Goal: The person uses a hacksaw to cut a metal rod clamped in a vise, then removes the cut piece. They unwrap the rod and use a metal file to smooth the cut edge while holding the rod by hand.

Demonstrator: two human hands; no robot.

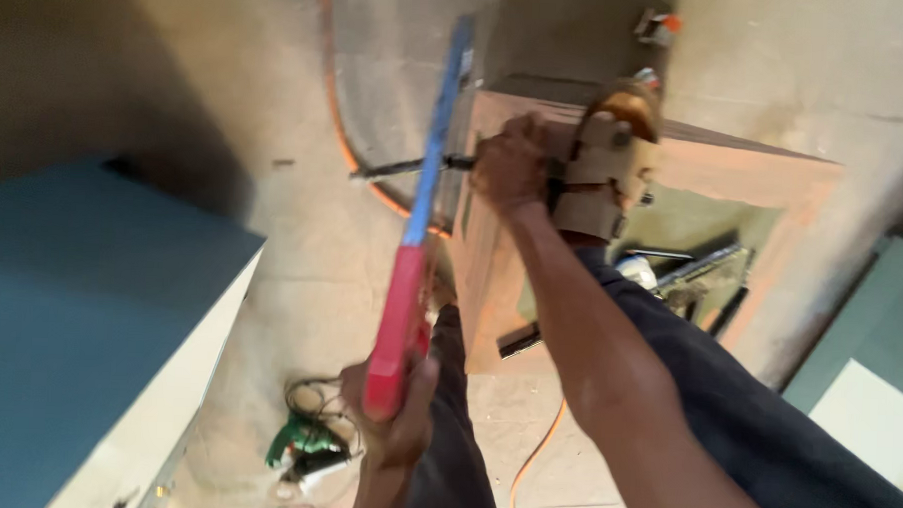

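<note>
The left hand (398, 407) is wrapped round the red handle of a saw (421, 223), fingers clamped on it, low in the view over the concrete floor (301, 269). The saw's blue blade runs up and away, its far end crossing just beside the left edge of a wooden frame (735, 169).

The right hand (512, 166) is closed in a fist at that same upper left corner of the frame, fingers together on a dark bar (404, 167) that sticks out leftward past the edge and passes behind the blade. A block of pale wood and a brown round part sit touching the hand on its right side; what they are is too blurred to tell.

Inside the frame's opening lie some dark tools, unclear. An orange cable (341, 130) curves across the floor left of the frame and reappears below it. A green drill (305, 444) lies on the floor below the left hand. A blue cabinet (80, 301) fills the left side, leaving a strip of open floor between its edge and the saw.
</note>
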